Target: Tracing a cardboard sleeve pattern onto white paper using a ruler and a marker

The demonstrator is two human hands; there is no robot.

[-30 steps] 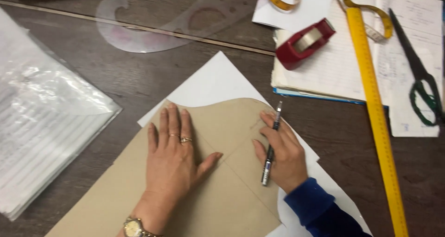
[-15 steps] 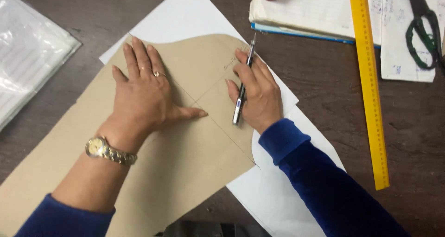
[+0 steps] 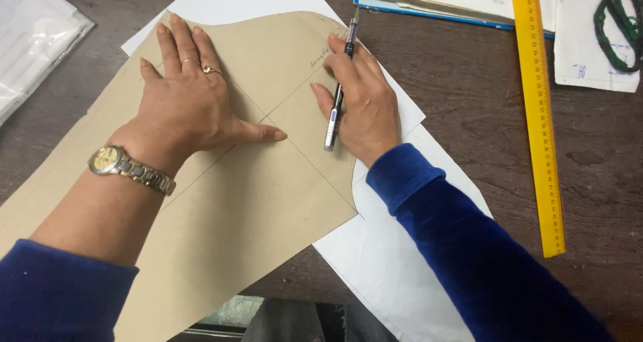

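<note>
Our right hand grips the pen, tip at the brown pattern's far edge; our left hand presses flat, released.

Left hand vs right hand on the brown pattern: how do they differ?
The left hand lies flat, fingers spread, empty; the right hand is curled around a pen. The left has rings and a watch; the right has neither. Both rest on the brown paper pattern.

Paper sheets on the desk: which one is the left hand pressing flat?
The brown paper pattern, curved along its top edge. The left hand lies spread on it; the white sheet sits underneath.
</note>
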